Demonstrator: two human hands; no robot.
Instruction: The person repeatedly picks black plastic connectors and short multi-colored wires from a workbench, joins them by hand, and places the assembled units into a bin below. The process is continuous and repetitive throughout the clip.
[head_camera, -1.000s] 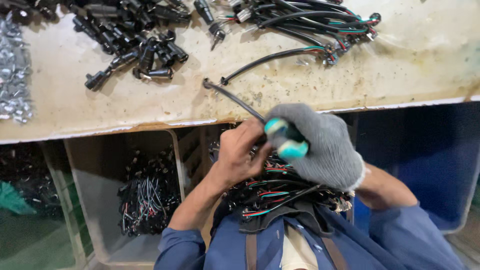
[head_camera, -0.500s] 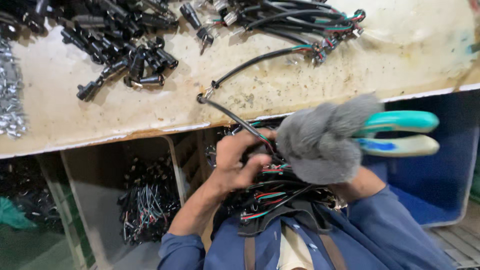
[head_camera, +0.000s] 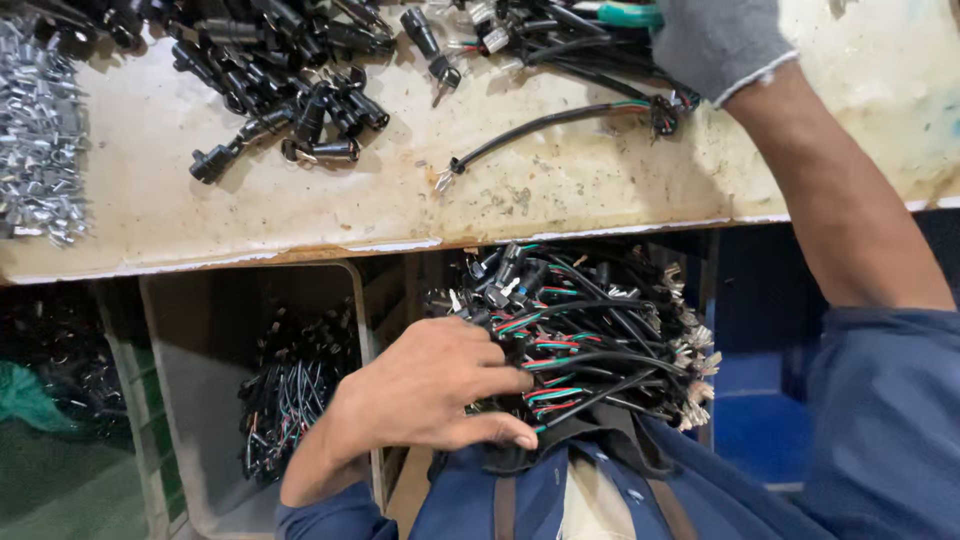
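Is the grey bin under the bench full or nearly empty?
Partly filled: a wire bundle lies low in the grey bin, walls bare above.
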